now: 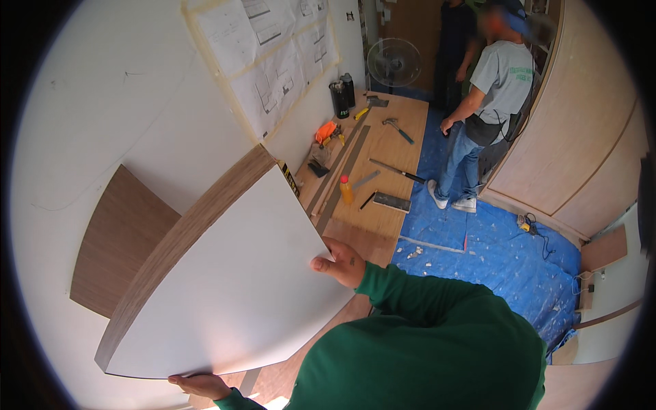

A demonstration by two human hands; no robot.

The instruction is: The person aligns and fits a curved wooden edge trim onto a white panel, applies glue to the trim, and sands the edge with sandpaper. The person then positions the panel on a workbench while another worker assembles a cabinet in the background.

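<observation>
A large white-faced panel [225, 280] with a thick brown wood-grain edge is held tilted in front of me, its far side close to the wall. My left hand [201, 386] grips its lower edge near the lower left, mostly from underneath. At the right edge, my right hand [342, 263] clasps it with the thumb on the white face, the other fingers mostly hidden behind. A brown wood-grain board [123, 239] shows beyond the panel against the wall. The panel covers part of the wooden worktop [383, 143].
On the worktop lie a hammer [398, 130], a file-like tool [396, 169], an orange bottle [346, 190], a dark block [391, 202] and metal strips. Two people [502, 82] stand at the far right near a fan [394, 61]. Blue sheeting [492, 266] covers the floor, with a yellow power tool [526, 223].
</observation>
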